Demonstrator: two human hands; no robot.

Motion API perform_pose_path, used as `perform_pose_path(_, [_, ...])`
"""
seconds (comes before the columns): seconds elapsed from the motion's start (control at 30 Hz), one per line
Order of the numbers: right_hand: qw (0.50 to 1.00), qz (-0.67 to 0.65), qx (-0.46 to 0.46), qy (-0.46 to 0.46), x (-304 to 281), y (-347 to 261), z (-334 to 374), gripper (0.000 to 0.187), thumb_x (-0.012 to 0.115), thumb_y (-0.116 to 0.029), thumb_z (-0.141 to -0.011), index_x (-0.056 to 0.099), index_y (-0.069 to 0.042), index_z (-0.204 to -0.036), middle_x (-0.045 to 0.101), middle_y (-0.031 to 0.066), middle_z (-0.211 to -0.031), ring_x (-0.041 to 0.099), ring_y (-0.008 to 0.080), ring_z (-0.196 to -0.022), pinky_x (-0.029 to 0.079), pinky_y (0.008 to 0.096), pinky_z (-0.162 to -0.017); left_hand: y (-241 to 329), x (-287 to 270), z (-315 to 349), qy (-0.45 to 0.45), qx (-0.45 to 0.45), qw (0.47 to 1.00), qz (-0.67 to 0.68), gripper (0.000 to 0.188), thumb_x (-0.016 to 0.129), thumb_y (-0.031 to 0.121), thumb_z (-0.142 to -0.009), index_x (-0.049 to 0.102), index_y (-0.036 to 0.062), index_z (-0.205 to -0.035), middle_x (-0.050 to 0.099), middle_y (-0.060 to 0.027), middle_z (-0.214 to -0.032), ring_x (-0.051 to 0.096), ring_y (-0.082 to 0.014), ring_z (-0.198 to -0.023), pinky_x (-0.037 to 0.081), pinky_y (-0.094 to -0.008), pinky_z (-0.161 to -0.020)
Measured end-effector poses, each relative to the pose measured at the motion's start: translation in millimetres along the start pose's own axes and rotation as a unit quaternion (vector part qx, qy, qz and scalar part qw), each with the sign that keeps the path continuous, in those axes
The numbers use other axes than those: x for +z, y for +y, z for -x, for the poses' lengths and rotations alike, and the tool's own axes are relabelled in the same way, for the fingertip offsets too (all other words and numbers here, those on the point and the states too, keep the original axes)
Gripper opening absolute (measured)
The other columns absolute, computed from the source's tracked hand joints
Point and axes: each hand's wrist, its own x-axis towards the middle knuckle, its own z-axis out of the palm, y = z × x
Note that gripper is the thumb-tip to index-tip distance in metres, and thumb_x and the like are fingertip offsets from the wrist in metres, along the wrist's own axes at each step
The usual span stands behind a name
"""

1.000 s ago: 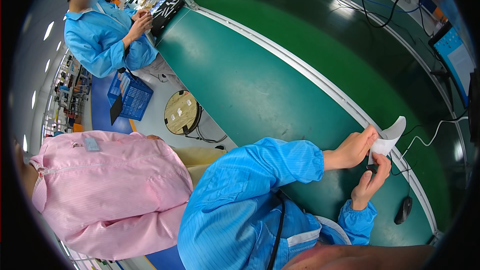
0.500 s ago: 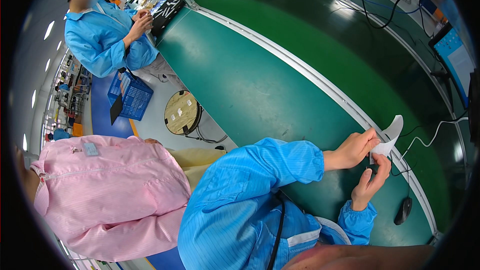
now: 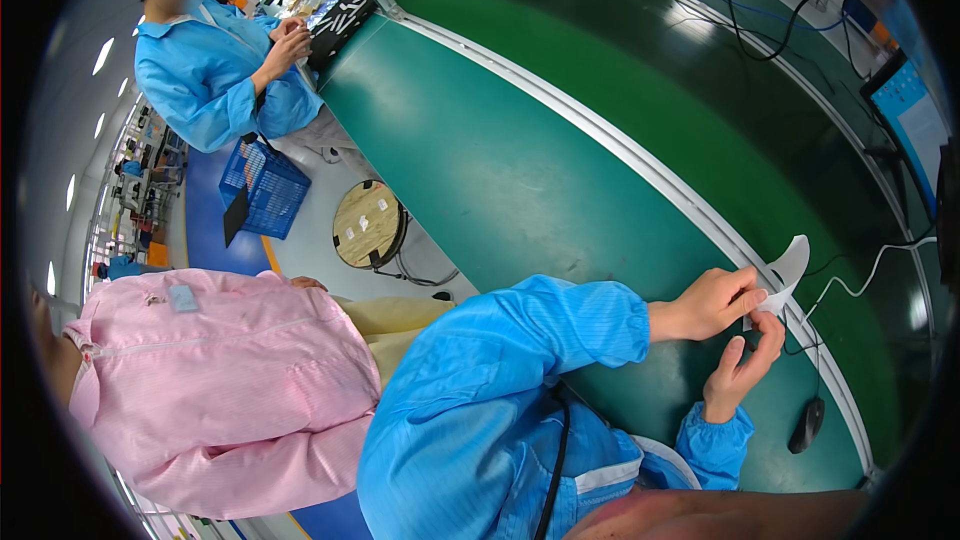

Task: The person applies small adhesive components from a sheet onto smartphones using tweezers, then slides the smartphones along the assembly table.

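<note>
My left hand [image 3: 708, 304] reaches over the green table from the left, its thumb and fingers closed on a curled white paper strip [image 3: 791, 262]. The strip's free end bends up and away, over the table's far rail. Just below, my right hand [image 3: 742, 368] has its bent fingers against the strip's lower end, with the thumb a little apart from them. Part of the strip is hidden by the fingers. Both my arms are in blue sleeves.
A black mouse [image 3: 806, 426] lies right of my right hand, its cable running up past the rail [image 3: 640, 178]. A person in pink [image 3: 225, 380] is close on my left; another in blue [image 3: 215, 70] stands farther off beside a blue basket [image 3: 266, 190] and a round stool [image 3: 366, 225].
My left thumb and fingers have shifted slightly right along the paper strip, and its free end has tilted a little. The right hand stays nearly in place.
</note>
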Motion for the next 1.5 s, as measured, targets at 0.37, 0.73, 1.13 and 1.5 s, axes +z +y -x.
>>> perform_pose_path(0.37, [0.995,0.001,-0.086,0.050,1.2,32.8,9.7,0.075,0.036,-0.067,-0.107,0.059,0.003,-0.122,0.061,0.0165,-0.116,0.057,0.0335,-0.109,0.045,0.0461,-0.093,10.6,19.2,8.2,0.024,0.066,0.997,-0.039,0.023,0.063,0.024,-0.101,0.058,0.0033,-0.095,0.067,-0.0133,-0.071,0.066,-0.0304,-0.062,0.048,-0.0399,-0.057])
perform_pose_path(0.73, [0.993,-0.043,0.011,0.112,-4.8,24.6,4.6,0.049,0.071,-0.038,-0.100,0.061,0.003,-0.124,0.065,0.0138,-0.109,0.060,0.0277,-0.096,0.049,0.0413,-0.088,19.1,40.2,27.9,0.143,0.260,0.905,-0.304,0.038,0.066,0.017,-0.095,0.067,0.0082,-0.132,0.075,-0.0128,-0.087,0.072,-0.0327,-0.072,0.055,-0.0419,-0.059])
perform_pose_path(1.13, [0.958,-0.185,0.115,0.186,-20.4,21.0,-1.4,0.037,0.073,-0.034,-0.101,0.060,0.001,-0.104,0.061,0.0054,-0.092,0.054,0.0157,-0.083,0.048,0.0302,-0.076,20.9,59.1,33.5,0.122,0.410,0.831,-0.356,0.038,0.075,0.021,-0.084,0.072,0.0101,-0.121,0.068,-0.0089,-0.110,0.066,-0.0300,-0.092,0.052,-0.0407,-0.074])
perform_pose_path(1.5, [0.958,-0.116,0.102,0.241,-11.4,41.9,0.7,0.030,0.054,-0.026,-0.111,0.060,0.002,-0.120,0.066,0.0105,-0.104,0.061,0.0182,-0.091,0.050,0.0335,-0.078,-1.8,69.2,4.1,0.069,0.271,0.943,-0.177,0.053,0.062,0.017,-0.088,0.054,-0.0036,-0.137,0.044,-0.0307,-0.146,0.045,-0.0510,-0.128,0.037,-0.0578,-0.108])
